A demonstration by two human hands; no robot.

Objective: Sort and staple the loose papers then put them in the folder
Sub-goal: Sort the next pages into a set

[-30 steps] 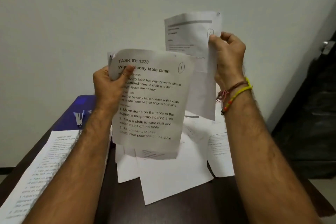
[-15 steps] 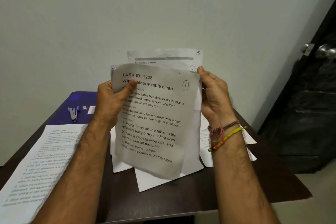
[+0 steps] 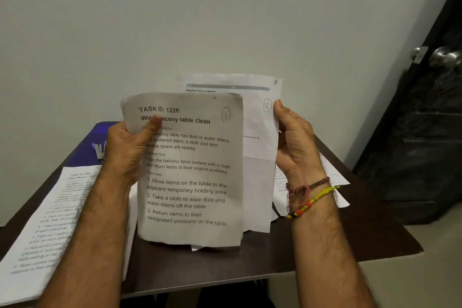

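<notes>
Papers on table: loose sheets [image 3: 332, 177] lie unsorted on the dark table [image 3: 350, 240]; a separate sheet [image 3: 45, 227] rests at left.
Folder: blue folder [image 3: 100, 135] at the far left, nothing in it that I can see.
Held stack: page marked 1 [image 3: 190, 172] in front, page marked 6 [image 3: 260, 117] behind; sorting under way, no staple visible.
Left hand [image 3: 127, 147]: thumb pinches the front page.
Right hand [image 3: 295, 142]: fingers curl round the rear page's edge.
Stapler: cannot tell.

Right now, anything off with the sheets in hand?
The front sheet, marked 1 and gripped by the left hand, is creased and curled. The sheet behind, held by the right hand, sticks up and out, unaligned.
</notes>
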